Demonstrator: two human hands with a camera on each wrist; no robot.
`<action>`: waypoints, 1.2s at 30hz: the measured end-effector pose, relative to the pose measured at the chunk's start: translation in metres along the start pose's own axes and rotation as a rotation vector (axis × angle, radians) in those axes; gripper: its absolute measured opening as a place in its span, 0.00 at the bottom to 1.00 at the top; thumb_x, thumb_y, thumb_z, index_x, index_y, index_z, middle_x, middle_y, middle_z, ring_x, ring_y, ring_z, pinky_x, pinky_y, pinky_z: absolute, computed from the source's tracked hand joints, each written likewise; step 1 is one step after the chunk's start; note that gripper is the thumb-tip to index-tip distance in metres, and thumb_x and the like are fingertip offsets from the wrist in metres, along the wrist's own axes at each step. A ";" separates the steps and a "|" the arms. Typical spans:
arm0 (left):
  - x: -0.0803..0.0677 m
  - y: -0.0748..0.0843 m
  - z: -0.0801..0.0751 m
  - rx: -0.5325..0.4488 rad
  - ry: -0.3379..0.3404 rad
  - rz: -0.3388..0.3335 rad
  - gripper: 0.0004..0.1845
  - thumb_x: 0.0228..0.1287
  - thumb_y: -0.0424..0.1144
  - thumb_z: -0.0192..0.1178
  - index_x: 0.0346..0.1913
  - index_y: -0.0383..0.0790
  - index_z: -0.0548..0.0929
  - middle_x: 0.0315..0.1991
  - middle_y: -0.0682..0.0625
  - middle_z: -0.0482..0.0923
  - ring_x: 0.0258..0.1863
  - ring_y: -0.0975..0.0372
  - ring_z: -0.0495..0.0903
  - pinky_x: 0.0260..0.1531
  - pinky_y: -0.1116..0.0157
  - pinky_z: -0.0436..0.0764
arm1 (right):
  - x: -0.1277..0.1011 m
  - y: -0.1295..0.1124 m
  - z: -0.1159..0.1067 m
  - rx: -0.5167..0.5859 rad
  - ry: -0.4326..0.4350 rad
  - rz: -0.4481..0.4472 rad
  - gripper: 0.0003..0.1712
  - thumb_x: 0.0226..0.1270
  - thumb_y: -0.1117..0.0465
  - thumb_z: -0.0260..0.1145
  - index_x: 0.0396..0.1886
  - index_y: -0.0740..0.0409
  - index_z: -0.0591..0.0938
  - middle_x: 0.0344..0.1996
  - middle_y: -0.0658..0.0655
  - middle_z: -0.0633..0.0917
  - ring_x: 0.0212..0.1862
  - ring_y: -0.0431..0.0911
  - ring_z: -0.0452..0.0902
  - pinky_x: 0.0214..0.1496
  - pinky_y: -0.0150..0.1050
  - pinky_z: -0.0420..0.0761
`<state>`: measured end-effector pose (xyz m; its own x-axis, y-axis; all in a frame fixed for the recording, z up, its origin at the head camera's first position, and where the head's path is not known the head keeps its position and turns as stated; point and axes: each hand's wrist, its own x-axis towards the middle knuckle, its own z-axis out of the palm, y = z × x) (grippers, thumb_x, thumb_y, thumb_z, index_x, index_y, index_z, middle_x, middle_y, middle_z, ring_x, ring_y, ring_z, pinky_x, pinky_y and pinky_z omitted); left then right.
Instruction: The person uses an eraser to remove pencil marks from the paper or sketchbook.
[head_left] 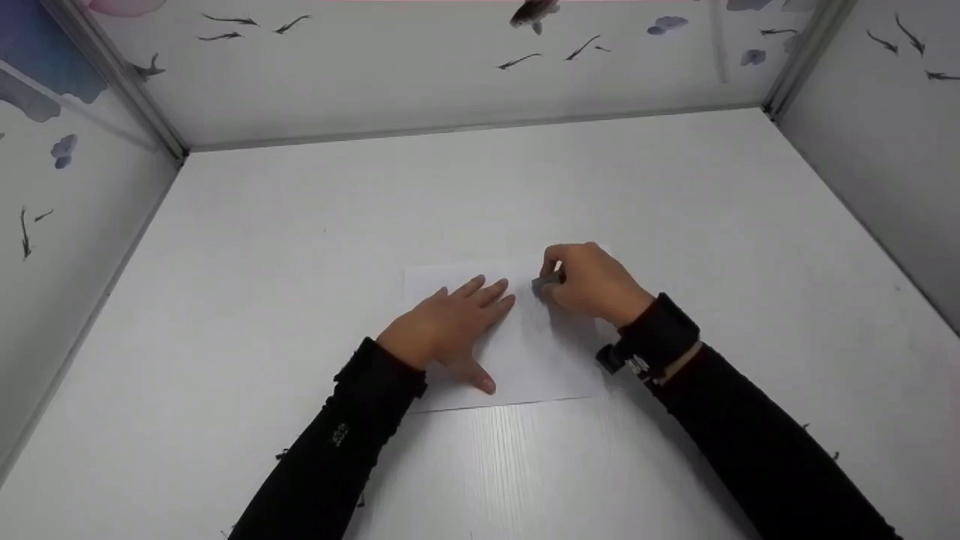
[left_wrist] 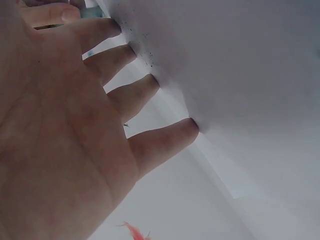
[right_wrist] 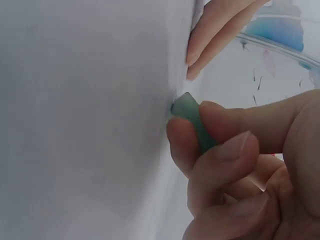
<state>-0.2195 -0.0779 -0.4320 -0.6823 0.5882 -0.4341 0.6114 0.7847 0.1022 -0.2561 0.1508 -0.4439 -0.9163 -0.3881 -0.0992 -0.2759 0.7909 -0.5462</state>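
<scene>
Sleeves first, black ones on both arms, coming in from the near edge of the white table (head_left: 225,315), with a small camera strapped on the right wrist (head_left: 630,360). Just past them lies a sheet of white paper (head_left: 540,360), flat on the tabletop, its near edge running across right in front of the forearms.

Left hand (head_left: 450,326) is spread flat on the sheet, fingers straight and a bit fanned, thumb sticking out toward the near edge — the left wrist view shows the fingertips (left_wrist: 190,127) pressing down on the paper, with some tiny dark specks on the sheet beside them. It's holding nothing, just pinning the page.

Right hand (head_left: 592,285) sits just beside it on the far right part of the sheet, fingers curled around a small greenish eraser (right_wrist: 192,120) — pinched between thumb and forefingers, its tip touching the paper. The left fingertips are close to that tip.

Beyond the hands it's bare tabletop, then pale walls (head_left: 450,67) printed with small dark fish.
</scene>
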 end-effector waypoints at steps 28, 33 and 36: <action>0.003 0.001 -0.003 0.007 -0.012 -0.012 0.66 0.56 0.69 0.76 0.88 0.49 0.48 0.89 0.52 0.38 0.87 0.52 0.37 0.80 0.39 0.55 | -0.001 -0.004 -0.001 0.087 -0.129 -0.057 0.04 0.66 0.65 0.74 0.40 0.58 0.88 0.27 0.52 0.88 0.26 0.43 0.76 0.30 0.37 0.75; 0.003 0.000 -0.002 0.008 -0.018 -0.011 0.67 0.57 0.69 0.76 0.88 0.49 0.47 0.89 0.52 0.38 0.87 0.52 0.37 0.81 0.40 0.54 | -0.001 -0.004 -0.001 0.097 -0.155 -0.053 0.04 0.66 0.65 0.74 0.39 0.57 0.88 0.24 0.52 0.86 0.25 0.43 0.74 0.29 0.37 0.74; 0.003 -0.001 -0.001 0.004 -0.015 -0.010 0.67 0.56 0.68 0.76 0.88 0.49 0.47 0.89 0.52 0.38 0.87 0.53 0.37 0.81 0.41 0.54 | 0.000 -0.005 -0.002 0.101 -0.181 -0.053 0.03 0.66 0.65 0.74 0.39 0.57 0.87 0.28 0.52 0.87 0.27 0.42 0.77 0.31 0.37 0.76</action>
<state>-0.2224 -0.0765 -0.4322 -0.6823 0.5770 -0.4489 0.6060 0.7899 0.0942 -0.2551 0.1482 -0.4399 -0.8316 -0.5136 -0.2112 -0.2833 0.7194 -0.6342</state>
